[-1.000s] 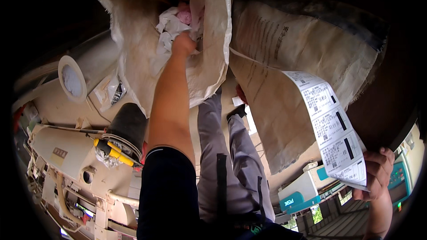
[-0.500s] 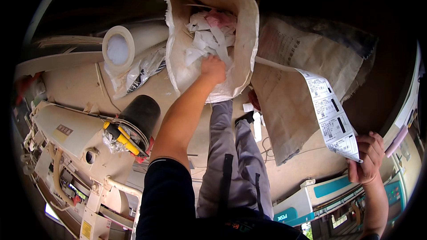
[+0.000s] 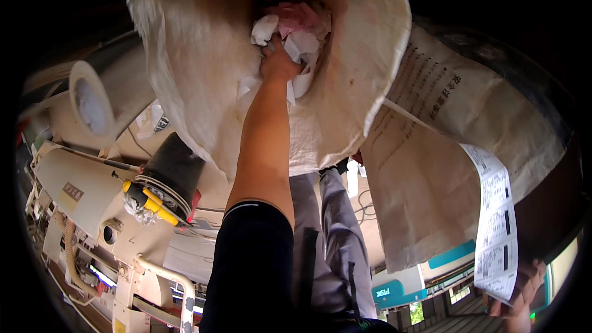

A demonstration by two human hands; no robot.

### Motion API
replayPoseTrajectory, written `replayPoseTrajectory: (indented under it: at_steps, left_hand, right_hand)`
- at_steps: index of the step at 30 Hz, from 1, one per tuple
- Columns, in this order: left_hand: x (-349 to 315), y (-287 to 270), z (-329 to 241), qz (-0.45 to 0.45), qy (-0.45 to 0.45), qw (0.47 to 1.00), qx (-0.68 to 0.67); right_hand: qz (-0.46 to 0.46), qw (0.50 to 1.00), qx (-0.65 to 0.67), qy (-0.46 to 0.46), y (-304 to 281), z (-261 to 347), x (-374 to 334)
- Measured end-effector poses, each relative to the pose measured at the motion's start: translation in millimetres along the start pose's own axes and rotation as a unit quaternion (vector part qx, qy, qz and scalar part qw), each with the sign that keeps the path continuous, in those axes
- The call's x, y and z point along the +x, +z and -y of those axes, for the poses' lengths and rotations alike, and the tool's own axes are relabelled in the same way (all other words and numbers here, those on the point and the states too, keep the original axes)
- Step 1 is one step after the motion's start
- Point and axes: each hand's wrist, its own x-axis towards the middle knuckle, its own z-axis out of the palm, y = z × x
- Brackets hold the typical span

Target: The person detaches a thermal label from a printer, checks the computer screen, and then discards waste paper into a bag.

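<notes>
My left arm reaches down into a large whitish woven sack [image 3: 185,55]. Deep inside it, my left hand [image 3: 280,65] presses on crumpled white scrap paper [image 3: 302,44], its fingers partly spread and partly hidden by the scraps. Some pink scrap [image 3: 296,17] lies just beyond. At the lower right, my right hand [image 3: 523,290] pinches the bottom end of a long strip of printed white labels [image 3: 494,228]. The strip curves up toward the sack's right side.
A flattened brown paper sack [image 3: 425,166] spreads on the right. To the left are a white roll [image 3: 92,98], a black bucket [image 3: 174,169] with yellow-handled tools [image 3: 148,200], and a cream machine [image 3: 80,179]. My trousered legs [image 3: 339,228] stand below the sack.
The sack's mouth looks larger and nearer. My left hand has pushed deeper among the scraps, and its fingers have spread. My right hand, still with the label strip, sits lower in view.
</notes>
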Motion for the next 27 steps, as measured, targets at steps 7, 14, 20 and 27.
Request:
replayPoseTrajectory:
  at_steps: [7,14,20,27]
  left_hand:
    - [-7.7,9.5,3.1,0.004,0.101,0.994,0.045]
    - [-123.0,-27.4,-53.2,0.039,0.307,0.942,0.133]
    - [-195.9,-47.3,-64.9,0.089,0.333,0.93,0.13]
    - [-210.4,-58.9,-62.7,0.107,0.332,0.927,0.135]
  right_hand:
    - [0.039,0.999,0.006,-0.027,-8.0,-5.2,-16.2]
    - [-0.062,0.998,0.025,-0.015,3.0,0.8,19.7]
    - [-0.117,0.992,0.053,-0.016,3.8,5.8,33.4]
    - [-0.129,0.99,0.056,-0.023,4.2,5.9,32.9]
